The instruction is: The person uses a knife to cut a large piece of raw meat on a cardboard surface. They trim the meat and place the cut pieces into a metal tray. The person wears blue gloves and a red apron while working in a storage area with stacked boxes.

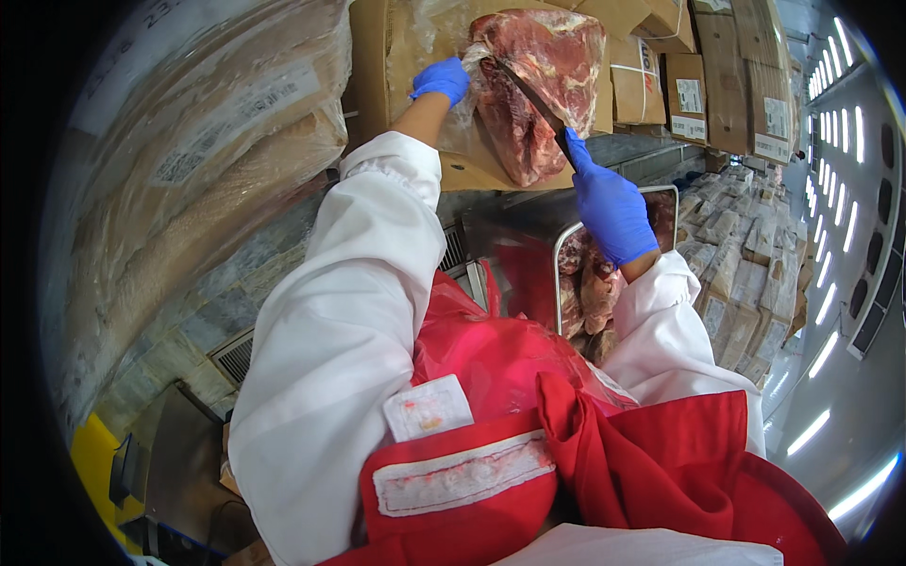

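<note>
A large slab of raw red meat (552, 80) with pale fat lies on a flattened cardboard sheet (453, 170) in front of me. My left hand (442, 81), in a blue glove, is closed on whitish plastic film or membrane at the meat's left edge; which of the two I cannot tell. In my blue-gloved right hand (609, 203) is a knife (531, 92), my index finger stretched along its back. The blade slants up and left across the meat, its tip near the pale film. My right fist hides most of the handle.
Below the cardboard stands a metal-framed cart (559, 283) holding several pieces of meat (596, 292). Plastic-wrapped boxes (208, 160) rise close on my left. Stacked cartons (689, 94) stand at the back right, and more wrapped packages (746, 245) lie beyond my right arm.
</note>
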### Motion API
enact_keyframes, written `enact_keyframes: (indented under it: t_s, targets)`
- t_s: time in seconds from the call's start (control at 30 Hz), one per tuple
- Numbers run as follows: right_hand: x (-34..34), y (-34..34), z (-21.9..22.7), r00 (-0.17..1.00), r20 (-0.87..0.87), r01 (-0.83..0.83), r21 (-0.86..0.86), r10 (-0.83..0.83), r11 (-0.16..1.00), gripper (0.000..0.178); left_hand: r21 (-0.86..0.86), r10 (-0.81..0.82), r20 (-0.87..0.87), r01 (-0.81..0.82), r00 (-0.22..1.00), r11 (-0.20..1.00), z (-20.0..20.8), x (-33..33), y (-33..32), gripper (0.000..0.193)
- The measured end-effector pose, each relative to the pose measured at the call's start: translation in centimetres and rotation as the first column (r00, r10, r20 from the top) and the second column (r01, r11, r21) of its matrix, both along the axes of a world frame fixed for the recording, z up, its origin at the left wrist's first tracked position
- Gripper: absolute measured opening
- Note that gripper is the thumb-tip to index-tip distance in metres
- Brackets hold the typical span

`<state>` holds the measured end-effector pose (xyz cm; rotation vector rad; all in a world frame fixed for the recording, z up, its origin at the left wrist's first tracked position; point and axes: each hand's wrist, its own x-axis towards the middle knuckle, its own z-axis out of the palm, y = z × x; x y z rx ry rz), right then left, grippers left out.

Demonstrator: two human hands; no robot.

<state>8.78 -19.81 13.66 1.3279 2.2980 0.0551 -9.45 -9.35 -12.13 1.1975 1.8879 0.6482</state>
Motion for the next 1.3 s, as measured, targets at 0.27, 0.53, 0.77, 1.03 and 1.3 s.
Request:
enact_keyframes:
  t_s: [0.27, 0.53, 0.77, 1.03, 1.3]
  targets:
    - [-0.8, 0.8, 0.5, 0.999, 0.037, -0.018, 0.003, 0.018, 1.000, 0.067, -0.017, -0.033, 0.009, 0.033, 0.999, 0.999, 0.4, 0.2, 0.0, 0.033]
    - [2.0, 3.7, 0.5, 1.000, -0.011, -0.006, -0.037, 0.005, 0.999, 0.055, -0.034, -0.112, 0.001, 0.112, 0.994, 0.993, 1.0, 0.7, 0.0, 0.036]
    - [7.8, 3.4, -4.3, 0.996, -0.094, 0.010, -0.011, -0.011, 1.000, 0.060, -0.013, -0.068, -0.004, 0.068, 0.998, 0.998, -1.0, 1.5, 0.4, 0.033]
    - [8.1, 2.3, -5.7, 0.995, -0.102, -0.016, 0.061, 0.022, 0.998, 0.073, 0.038, -0.055, 0.003, 0.055, 0.998, 0.998, -0.7, 1.2, 0.7, 0.033]
    - [-0.3, 6.1, 1.7, 0.983, 0.058, -0.171, -0.031, 0.172, 0.985, 0.049, 0.023, 0.013, -0.026, -0.012, 1.000, 1.000, -1.3, 0.3, 0.8, 0.033]
